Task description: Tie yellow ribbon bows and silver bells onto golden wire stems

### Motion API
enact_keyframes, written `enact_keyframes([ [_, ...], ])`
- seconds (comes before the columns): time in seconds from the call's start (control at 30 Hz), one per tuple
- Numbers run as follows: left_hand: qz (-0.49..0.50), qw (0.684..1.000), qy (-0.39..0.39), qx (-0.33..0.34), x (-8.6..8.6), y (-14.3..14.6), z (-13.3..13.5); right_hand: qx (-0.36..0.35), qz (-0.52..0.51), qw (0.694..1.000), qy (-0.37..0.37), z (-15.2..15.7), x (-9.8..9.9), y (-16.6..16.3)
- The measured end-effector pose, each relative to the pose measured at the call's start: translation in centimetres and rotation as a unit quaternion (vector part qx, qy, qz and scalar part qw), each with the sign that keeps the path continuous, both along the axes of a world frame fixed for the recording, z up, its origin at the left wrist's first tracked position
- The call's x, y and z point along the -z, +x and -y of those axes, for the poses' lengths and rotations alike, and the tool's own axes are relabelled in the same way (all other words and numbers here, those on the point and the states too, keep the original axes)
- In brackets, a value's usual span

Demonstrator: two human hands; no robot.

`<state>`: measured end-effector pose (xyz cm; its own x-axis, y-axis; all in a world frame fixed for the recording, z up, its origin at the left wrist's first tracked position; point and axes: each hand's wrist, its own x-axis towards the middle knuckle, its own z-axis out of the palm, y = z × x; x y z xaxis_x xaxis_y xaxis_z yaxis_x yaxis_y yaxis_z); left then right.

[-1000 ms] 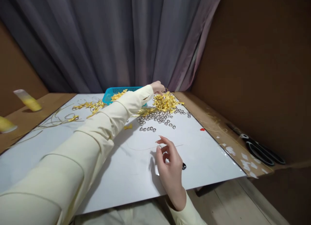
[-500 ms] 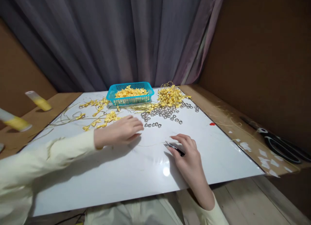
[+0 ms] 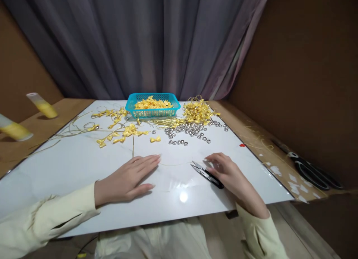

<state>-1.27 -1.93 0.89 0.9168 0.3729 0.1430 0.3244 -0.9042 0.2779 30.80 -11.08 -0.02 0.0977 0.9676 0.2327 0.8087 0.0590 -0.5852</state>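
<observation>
My left hand (image 3: pixel 135 180) lies flat on the white board (image 3: pixel 156 210), fingers stretched out. A gold cord (image 3: pixel 133 145) runs down to its knuckles, and a thin cord (image 3: pixel 176 164) curves from its fingertips toward my right hand (image 3: pixel 226 171). The right thumb and index finger are closed on what looks like the thin cord's end. Black-handled thread snips (image 3: pixel 208 176) lie beside and partly beneath that hand, blades apart and pointing left. A single yellow ribbon bow (image 3: pixel 155 139) sits beyond the left fingertips, near several silver heart-shaped beads (image 3: pixel 190 129).
A blue basket (image 3: pixel 153 112) of yellow bows stands at the back. Right of it is a heap of bows on cords (image 3: pixel 198 110). More bows (image 3: pixel 130 130) and cords lie left. Large scissors (image 3: pixel 310 171) and paper scraps are at the right; two yellow-banded tubes (image 3: pixel 43 106) are left.
My left hand has come back toward me and flattened on the board, uncovering a bow. My right hand has shifted right, and the snips now lie on the board rather than in its grip.
</observation>
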Motion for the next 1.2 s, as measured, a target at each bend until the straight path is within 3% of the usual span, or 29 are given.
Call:
enact_keyframes([
  [0.17, -0.034, 0.997, -0.063, -0.003, 0.5, 0.0, 0.0, 0.020, -0.042, 0.998, -0.051, -1.1, 0.4, 2.2],
  [0.4, -0.054, 0.998, -0.005, -0.019, 0.6, 0.0, 0.0, 0.028, -0.030, 0.998, -0.042, -1.2, 0.9, 2.1],
  [0.53, -0.069, 0.997, 0.036, -0.013, 0.8, -0.1, 0.1, 0.007, -0.017, 0.999, -0.048, -0.8, -0.3, 2.2],
  [0.63, -0.074, 0.996, 0.045, -0.003, 0.9, -0.2, 0.1, -0.026, 0.019, 0.999, -0.036, -1.7, -2.3, 0.4],
  [0.77, -0.080, 0.996, 0.043, -0.004, 1.0, -0.3, 0.2, -0.194, 0.102, 0.972, -0.084, -4.7, -4.1, -4.2],
  [0.87, -0.071, 0.997, 0.035, -0.010, 1.0, -0.2, 0.2, -0.185, 0.131, 0.960, -0.165, -6.6, -3.5, -6.9],
  [0.93, -0.056, 0.998, 0.030, -0.017, 1.0, -0.2, 0.2, -0.162, 0.113, 0.963, -0.183, -7.0, -2.6, -7.6],
  [1.07, -0.038, 0.999, 0.018, -0.027, 1.1, -0.1, 0.3, -0.171, 0.074, 0.971, -0.149, -6.5, -1.3, -7.0],
  [1.2, -0.020, 0.999, 0.019, -0.038, 1.2, -0.1, 0.3, -0.190, -0.064, 0.962, -0.183, -6.6, -1.3, -6.0],
])
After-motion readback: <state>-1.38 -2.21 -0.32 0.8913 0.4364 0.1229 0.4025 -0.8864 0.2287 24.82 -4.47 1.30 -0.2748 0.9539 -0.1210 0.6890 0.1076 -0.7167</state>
